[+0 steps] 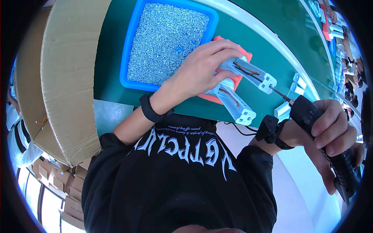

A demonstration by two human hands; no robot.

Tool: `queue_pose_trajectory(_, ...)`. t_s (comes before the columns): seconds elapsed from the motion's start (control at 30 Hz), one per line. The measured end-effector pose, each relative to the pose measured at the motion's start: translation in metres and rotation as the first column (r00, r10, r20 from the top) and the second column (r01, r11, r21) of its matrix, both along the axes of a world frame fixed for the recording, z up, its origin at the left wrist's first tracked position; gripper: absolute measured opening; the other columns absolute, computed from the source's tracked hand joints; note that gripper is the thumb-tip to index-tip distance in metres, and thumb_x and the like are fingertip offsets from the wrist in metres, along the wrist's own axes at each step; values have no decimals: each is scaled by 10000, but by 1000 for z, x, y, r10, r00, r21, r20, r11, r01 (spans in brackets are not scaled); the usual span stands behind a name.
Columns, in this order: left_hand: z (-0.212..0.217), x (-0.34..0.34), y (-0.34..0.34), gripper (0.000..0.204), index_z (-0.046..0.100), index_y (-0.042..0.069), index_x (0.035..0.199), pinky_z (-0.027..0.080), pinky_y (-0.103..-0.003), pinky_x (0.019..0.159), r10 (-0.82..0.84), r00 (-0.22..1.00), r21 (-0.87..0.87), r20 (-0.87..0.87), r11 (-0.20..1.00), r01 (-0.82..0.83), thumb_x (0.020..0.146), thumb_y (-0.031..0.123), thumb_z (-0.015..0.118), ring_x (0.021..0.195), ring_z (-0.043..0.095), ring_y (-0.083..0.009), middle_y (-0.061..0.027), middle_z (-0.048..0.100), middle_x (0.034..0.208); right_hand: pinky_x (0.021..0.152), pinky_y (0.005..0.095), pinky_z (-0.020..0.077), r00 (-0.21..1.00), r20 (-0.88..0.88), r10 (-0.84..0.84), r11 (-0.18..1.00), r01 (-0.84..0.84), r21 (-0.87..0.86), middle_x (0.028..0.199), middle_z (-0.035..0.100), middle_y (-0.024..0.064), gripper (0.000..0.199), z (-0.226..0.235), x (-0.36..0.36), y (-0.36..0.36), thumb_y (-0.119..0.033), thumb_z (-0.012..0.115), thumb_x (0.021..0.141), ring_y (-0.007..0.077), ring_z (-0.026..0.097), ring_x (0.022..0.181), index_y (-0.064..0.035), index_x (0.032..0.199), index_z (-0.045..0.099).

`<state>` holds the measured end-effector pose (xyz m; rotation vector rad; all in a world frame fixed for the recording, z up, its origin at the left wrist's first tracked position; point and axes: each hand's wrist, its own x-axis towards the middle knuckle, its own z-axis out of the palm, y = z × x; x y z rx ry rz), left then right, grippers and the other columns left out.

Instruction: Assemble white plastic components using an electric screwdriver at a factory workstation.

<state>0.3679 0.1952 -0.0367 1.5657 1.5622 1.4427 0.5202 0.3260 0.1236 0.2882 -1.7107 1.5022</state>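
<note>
Left fingers: curled over the upper white housing [252,72], pressing it onto an orange pad [217,97].
Left hand [202,70]: wrist bent, black band worn.
Right hand [330,128]: wrapped around a black electric screwdriver [330,147], its bit set at the housing's end.
Housings: two, white, wired inside, near the bench's front edge.
Blue tray [130,50]: filled with screws, behind.

Two white housings [244,87], one blue tray [130,46], one screwdriver [330,143], perhaps hundreds of screws [165,40].
</note>
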Motion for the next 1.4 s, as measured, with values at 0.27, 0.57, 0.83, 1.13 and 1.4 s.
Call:
queue_pose_trajectory(0.27,1,3,3,470,618,96,1093,520,-329,830,13,999,-66,50,998,-9,647,13,739,1063,562,-266,-67,579,1163,436,201,471,996,-66,-63,995,57,-85,669,570,-4,713,-4,-4,-6,-769,615,623,95,557,467,-159,992,599)
queue_pose_trajectory(0.57,-2,3,6,427,655,80,1035,523,-322,816,38,999,-43,21,998,-37,627,-18,736,1043,572,-258,-68,606,1094,439,266,541,998,-64,27,999,-30,-42,703,571,53,456,-7,-9,-10,-359,710,789,142,602,521,-107,1112,509)
queue_pose_trajectory(0.83,-3,3,6,431,650,77,1042,542,-311,757,25,999,-39,49,999,-23,632,-31,729,1024,585,-250,-76,598,1111,435,240,522,992,-54,112,993,-113,-25,688,572,32,506,-7,-10,-6,-443,707,743,130,584,495,-114,1085,530)
queue_pose_trajectory(1.13,0,1,3,423,645,78,1046,549,-303,738,24,997,-90,79,996,-17,648,-44,712,1019,589,-248,-79,593,1121,461,228,530,997,-72,24,999,-27,-38,723,578,22,533,1,-1,-7,-480,712,724,116,596,522,-125,1082,541)
queue_pose_trajectory(1.4,-1,2,4,409,647,78,1038,550,-298,734,30,997,-74,67,997,-25,651,-34,717,1003,597,-237,-68,594,1132,487,252,562,1000,5,26,1000,-26,5,753,580,41,510,-2,0,-5,-394,725,767,130,619,556,-113,1135,510)
